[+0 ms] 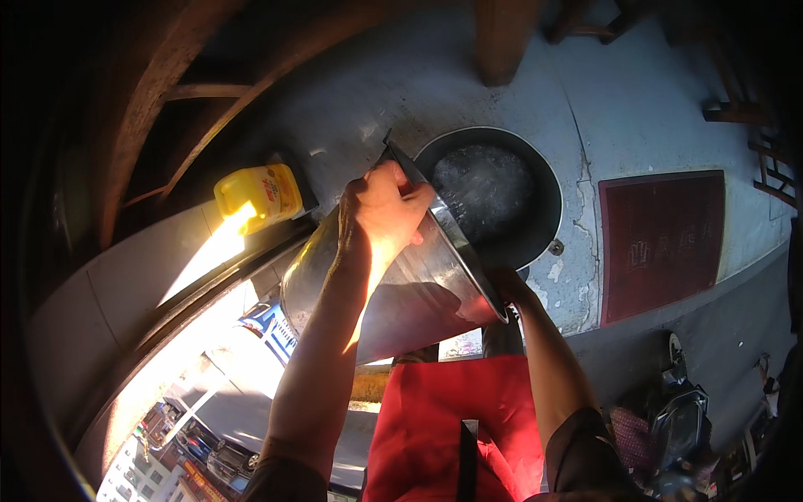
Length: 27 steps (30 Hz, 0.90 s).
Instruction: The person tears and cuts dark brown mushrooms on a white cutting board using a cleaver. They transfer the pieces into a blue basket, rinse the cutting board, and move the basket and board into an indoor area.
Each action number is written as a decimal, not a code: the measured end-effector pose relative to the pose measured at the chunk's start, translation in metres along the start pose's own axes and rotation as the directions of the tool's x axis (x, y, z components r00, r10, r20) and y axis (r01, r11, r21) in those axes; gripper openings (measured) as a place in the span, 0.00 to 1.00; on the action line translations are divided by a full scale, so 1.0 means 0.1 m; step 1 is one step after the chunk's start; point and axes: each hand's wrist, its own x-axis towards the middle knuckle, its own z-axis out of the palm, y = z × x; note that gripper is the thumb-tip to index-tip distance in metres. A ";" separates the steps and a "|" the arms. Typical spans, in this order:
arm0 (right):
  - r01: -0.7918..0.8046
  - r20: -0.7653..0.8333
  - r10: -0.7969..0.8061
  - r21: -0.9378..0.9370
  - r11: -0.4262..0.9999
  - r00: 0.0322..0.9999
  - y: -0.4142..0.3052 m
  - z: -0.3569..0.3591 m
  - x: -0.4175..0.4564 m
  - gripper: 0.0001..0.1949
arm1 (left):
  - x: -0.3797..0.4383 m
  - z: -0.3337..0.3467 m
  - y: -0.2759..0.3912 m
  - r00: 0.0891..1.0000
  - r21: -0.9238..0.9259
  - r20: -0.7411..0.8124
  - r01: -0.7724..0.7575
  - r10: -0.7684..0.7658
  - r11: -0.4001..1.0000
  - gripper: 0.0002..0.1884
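Note:
A large stainless steel pot point(408, 282) is tilted on its side in front of me, its mouth turned towards a dark round basin point(549, 207). My left hand point(392, 201) grips the pot's upper rim, beside a small handle. Near the lower end of the same rim is my right hand point(507, 285), in shadow and partly hidden; its fingers seem to hold the rim. Clear, rippling water point(483, 182) fills the bottom of the basin. The inside of the pot is hidden from view.
A yellow plastic jug point(260, 194) stands left of the pot, by a doorway ledge. A dark red mat point(662, 245) lies right of the basin on the worn floor. Wooden furniture legs point(502, 44) stand beyond. At the lower right is a parked scooter point(680, 414).

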 end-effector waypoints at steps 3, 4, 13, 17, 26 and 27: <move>-0.358 0.151 0.324 0.401 0.843 0.934 -0.90 -0.24 -0.26 0.11 | -0.14 -0.28 -0.18 0.999 -0.008 -0.003 0.053 -0.053 0.999 0.13; -0.461 0.261 0.381 0.447 0.766 0.887 -0.88 -0.35 -0.33 0.12 | -0.19 -0.31 -0.29 0.997 -0.092 -0.057 -0.051 0.046 0.994 0.10; -0.576 0.260 0.514 0.376 0.726 0.817 -1.46 0.34 -0.40 0.23 | -0.98 -0.95 -2.21 0.920 0.146 -0.372 0.185 -0.120 0.972 0.06; -0.290 0.162 0.256 0.244 0.925 0.953 -1.10 0.96 -0.19 0.21 | -1.58 -0.80 -3.75 0.857 -0.098 -0.285 0.419 -0.429 0.903 0.11; -0.187 -0.092 0.163 -0.462 0.867 0.982 -0.57 2.14 0.66 0.10 | -0.85 0.03 -5.32 0.835 -0.746 0.044 0.393 -0.549 0.537 0.30; -0.211 -0.080 0.196 -0.466 0.859 0.977 -0.62 2.16 0.65 0.11 | -0.82 0.04 -5.22 0.871 -0.768 0.154 0.403 -0.467 0.498 0.34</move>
